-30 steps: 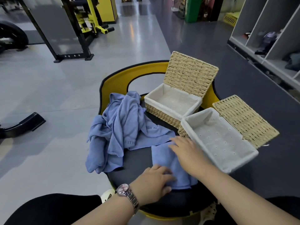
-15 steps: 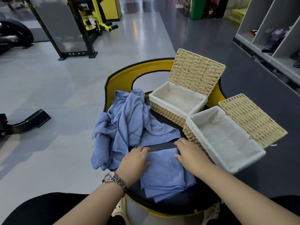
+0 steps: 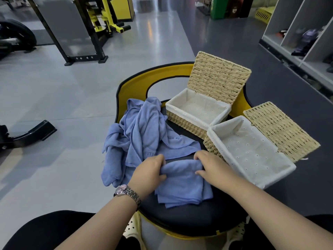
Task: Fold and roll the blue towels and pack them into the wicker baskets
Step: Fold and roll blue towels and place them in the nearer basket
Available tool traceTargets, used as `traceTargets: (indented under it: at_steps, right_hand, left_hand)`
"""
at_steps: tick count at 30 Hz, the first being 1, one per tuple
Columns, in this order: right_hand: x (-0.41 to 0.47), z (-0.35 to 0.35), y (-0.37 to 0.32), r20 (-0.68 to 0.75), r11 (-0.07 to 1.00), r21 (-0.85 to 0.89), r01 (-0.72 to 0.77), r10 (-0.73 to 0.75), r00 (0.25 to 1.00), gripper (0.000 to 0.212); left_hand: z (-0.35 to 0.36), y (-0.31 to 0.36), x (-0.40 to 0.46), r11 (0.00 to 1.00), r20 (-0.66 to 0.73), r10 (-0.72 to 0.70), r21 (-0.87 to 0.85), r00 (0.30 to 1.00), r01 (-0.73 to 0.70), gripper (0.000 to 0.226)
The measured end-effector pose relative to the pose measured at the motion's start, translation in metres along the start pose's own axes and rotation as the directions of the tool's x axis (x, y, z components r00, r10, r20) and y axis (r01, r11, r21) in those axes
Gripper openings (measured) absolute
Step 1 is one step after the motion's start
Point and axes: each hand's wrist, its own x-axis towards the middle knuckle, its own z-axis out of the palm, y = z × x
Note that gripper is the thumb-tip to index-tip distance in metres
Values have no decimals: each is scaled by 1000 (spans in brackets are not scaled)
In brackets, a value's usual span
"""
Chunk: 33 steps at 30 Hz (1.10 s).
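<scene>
Grey gym flooring stretched behind a round black seat pad backed by a yellow rim, with a black-and-yellow machine frame farther off and white cubby shelves at the right. From the head view, a folded blue towel lay near the pad's front edge, its far end bunched into the beginning of a roll. Both hands sat on that far end: the left hand, with a wristwatch behind it, curled its fingers and thumb around the roll's left end, and the right hand gripped the right end in the same way. A heap of loose blue towels draped over the pad's left edge, just beyond the left hand. Two lined wicker baskets stood open with lids tipped back: the far basket at the pad's back edge, the near basket overhanging its right edge, beside the right hand.
</scene>
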Motion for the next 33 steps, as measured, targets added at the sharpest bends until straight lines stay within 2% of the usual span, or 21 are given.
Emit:
traceTargets:
  at_steps: [3,6,8,11,13,15,16,17,20,22,24,26,28,30,33]
  right_hand:
    - [-6,-5,-4,-137,986,-73,150,-159,978,35]
    - [-16,-4,-7,-121,941,-228,252,-284,951,48]
    - [-24,0,-4,-54,918,-273,289,-314,948,41]
    - [-38,4,1,8,907,-281,314,-325,946,12]
    - [-40,5,2,30,905,-290,311,-316,948,19]
    - [-36,4,1,-4,919,-266,291,-303,953,8]
    - [-34,2,-1,-6,936,-245,254,-264,965,15]
    - [-31,2,-2,-6,946,-234,224,-232,973,32]
    - [-25,2,-3,28,934,-302,191,-192,981,83]
    - [-22,2,-2,134,941,-290,173,-139,981,98]
    - [-19,2,-1,267,957,-251,146,-77,961,96]
    - [-20,3,0,320,964,-231,128,-49,946,86]
    - [-21,4,1,295,952,-258,168,-88,951,70]
    - [-21,4,2,207,931,-290,220,-164,965,56]
    - [-23,5,6,124,924,-284,257,-231,965,59]
  left_hand:
    - [-5,2,-3,969,-100,182,189,978,-160,35]
    - [-4,5,-10,904,-79,316,327,945,-275,45]
    - [2,4,-19,880,-32,339,363,940,-306,46]
    - [12,0,-33,882,26,338,341,941,-326,41]
    - [14,-1,-35,892,5,345,308,939,-330,32]
    - [14,1,-30,883,-16,371,315,929,-347,22]
    - [14,1,-27,883,-17,375,311,927,-351,19]
    - [14,3,-25,896,-5,356,288,935,-339,22]
    - [15,6,-22,949,88,226,204,970,-239,65]
    - [14,8,-20,961,204,158,195,966,-198,85]
    - [14,11,-20,953,290,117,236,950,-190,88]
    - [17,13,-22,938,309,106,284,945,-198,91]
    - [20,14,-23,928,270,108,318,957,-195,86]
    - [20,14,-22,920,189,127,344,974,-187,73]
    - [20,11,-20,908,96,154,378,983,-179,69]
